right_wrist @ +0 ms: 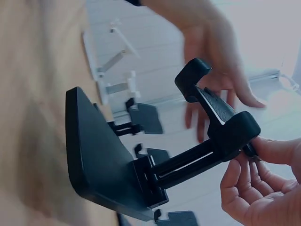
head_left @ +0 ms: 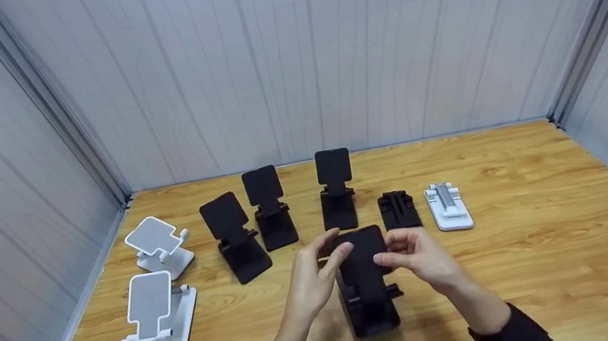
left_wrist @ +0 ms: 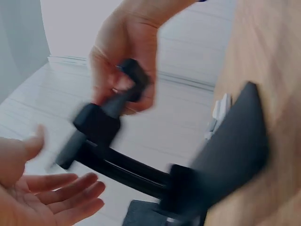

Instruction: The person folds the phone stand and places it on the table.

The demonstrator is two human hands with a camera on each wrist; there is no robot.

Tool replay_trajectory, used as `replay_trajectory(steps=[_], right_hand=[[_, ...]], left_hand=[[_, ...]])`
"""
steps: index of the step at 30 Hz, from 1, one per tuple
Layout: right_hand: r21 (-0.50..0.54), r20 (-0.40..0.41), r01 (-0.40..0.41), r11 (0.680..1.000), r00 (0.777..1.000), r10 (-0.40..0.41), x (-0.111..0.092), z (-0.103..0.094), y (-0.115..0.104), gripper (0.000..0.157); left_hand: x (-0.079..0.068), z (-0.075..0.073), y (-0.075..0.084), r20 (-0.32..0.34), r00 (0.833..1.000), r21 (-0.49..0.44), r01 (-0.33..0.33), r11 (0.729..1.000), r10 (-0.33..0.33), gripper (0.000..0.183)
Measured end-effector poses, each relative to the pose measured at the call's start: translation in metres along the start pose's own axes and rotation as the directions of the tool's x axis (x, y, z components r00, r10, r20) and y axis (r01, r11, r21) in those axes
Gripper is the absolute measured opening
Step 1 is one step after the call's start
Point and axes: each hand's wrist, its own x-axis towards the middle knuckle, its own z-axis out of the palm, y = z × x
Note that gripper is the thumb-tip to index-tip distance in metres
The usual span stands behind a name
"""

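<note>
A black phone stand (head_left: 366, 282), unfolded with its plate raised on the arm, is between my two hands. My right hand (head_left: 424, 255) pinches the right edge of the plate between thumb and fingers; the right wrist view shows that pinch close by the hinge (right_wrist: 235, 134). On the other side, my left hand (head_left: 315, 278) is held around the plate's upper left corner, thumb and fingers spread. In the left wrist view those left fingers (left_wrist: 70, 195) are extended, with a gap between them and the stand. The stand's base (right_wrist: 103, 160) is tilted in the right wrist view.
Three unfolded black stands, including one (head_left: 337, 189) at the back, are beyond my hands. Two unfolded white stands, one being (head_left: 163, 312), are at left. A folded black stand (head_left: 398, 209) and a folded white stand (head_left: 448, 207) lie back right. Panel walls (head_left: 286, 57) enclose the wooden table (head_left: 567, 251).
</note>
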Motion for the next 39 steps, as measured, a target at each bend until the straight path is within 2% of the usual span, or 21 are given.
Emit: replay_trajectory(steps=[5,8,11,15,18,22,26,31,39], right_hand=[[0.001,-0.060,0.053,0.999,0.997,-0.053,-0.001,-0.009,-0.020,0.017],[0.012,-0.092,0.088,0.996,0.992,-0.086,-0.001,-0.014,-0.031,0.011],[0.026,-0.116,0.122,0.992,0.986,-0.118,0.000,-0.018,-0.040,0.007],[0.036,-0.142,0.160,0.986,0.978,-0.154,0.002,-0.021,-0.048,0.010],[0.042,-0.168,0.167,0.985,0.973,-0.158,0.004,-0.024,-0.050,0.009],[0.048,-0.240,0.142,0.989,0.962,-0.127,0.007,-0.025,-0.049,0.007],[0.019,-0.297,0.137,0.990,0.946,-0.125,0.009,-0.025,-0.045,0.005],[-0.053,-0.318,0.166,0.985,0.932,-0.174,0.012,-0.027,-0.038,0.006],[-0.151,-0.279,0.263,0.953,0.913,-0.296,0.015,-0.027,-0.023,0.009]], left_hand=[[-0.002,0.004,-0.010,-0.095,0.995,-0.035,0.020,0.999,-0.023,0.045],[-0.004,0.007,-0.015,-0.122,0.990,-0.033,0.066,0.997,-0.070,0.046],[-0.005,0.012,-0.016,-0.097,0.989,-0.044,0.107,0.993,-0.111,0.047],[-0.007,0.022,-0.016,-0.011,0.987,-0.150,0.155,0.977,-0.158,0.050],[-0.010,0.028,-0.014,0.066,0.980,-0.282,0.201,0.938,-0.190,0.051],[-0.011,0.034,-0.013,0.133,0.966,-0.383,0.256,0.888,-0.221,0.043],[-0.012,0.038,-0.017,0.145,0.964,-0.414,0.262,0.872,-0.221,0.030],[-0.012,0.042,-0.022,0.133,0.966,-0.462,0.256,0.849,-0.219,0.025],[-0.013,0.042,-0.023,0.081,0.964,-0.468,0.259,0.845,-0.251,0.028]])
